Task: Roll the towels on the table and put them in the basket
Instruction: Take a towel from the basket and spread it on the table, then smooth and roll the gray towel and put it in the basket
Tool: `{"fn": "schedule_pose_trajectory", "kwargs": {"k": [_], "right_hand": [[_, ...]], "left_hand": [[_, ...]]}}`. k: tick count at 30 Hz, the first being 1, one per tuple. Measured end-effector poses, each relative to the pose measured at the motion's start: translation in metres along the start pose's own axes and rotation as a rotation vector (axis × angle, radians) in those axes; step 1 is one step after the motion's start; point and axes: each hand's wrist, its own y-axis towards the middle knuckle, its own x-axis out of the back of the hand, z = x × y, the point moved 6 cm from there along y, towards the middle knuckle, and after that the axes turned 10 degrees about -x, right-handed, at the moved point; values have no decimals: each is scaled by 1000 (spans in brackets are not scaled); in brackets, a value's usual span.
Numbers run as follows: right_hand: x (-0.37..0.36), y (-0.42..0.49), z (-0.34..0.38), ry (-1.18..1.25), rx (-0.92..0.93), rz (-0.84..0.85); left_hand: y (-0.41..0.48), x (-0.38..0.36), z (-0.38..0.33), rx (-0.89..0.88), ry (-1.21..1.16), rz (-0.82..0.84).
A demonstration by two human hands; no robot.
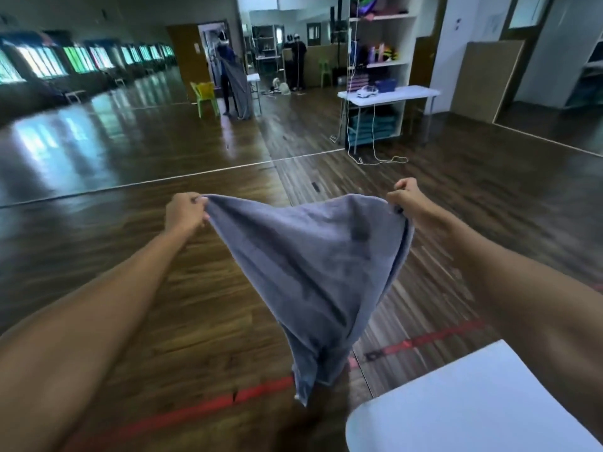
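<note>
Left hand [186,213] is curled tight on one top corner of the grey towel [313,262], and the right hand [403,195] grips the other corner, both arms stretched out. The towel hangs mid-frame in the air, sagging between the fists and narrowing to a point low down, over the wood floor [182,288] and a red tape line [195,412]. A white table [473,402] corner sits lower right; the towel isn't on it. Upper right of centre there's a second table [408,92] with a blue basket [385,85].
</note>
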Motion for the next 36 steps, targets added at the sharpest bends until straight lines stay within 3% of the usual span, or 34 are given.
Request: {"fn": "schedule_pose_trajectory", "kwargs": {"k": [3,8,16,21,24,27,30,36], "right_hand": [[24,16,-25,-230,17,-37],[54,12,-61,-380,89,-168],[129,-70,-136,-419,-2,-419],[210,-145,-176,-565,-92,-536],[268,-196,-213,-473,-197,-629],[314,-253,-269,-357,-314,-690],[356,-310,-343,-290,-456,-746],[414,-394,-472,-372,-562,-713]], "left_hand": [[-9,0,30,72,12,-31],[-36,-15,47,127,55,-14],[-133,-45,32,-51,93,112],[-217,-45,11,-54,-42,146],[-273,-40,0,34,-213,152],[-334,-61,-12,108,-309,352],[-421,-96,-35,223,-305,705],[-568,-170,-65,146,11,1252]]}}
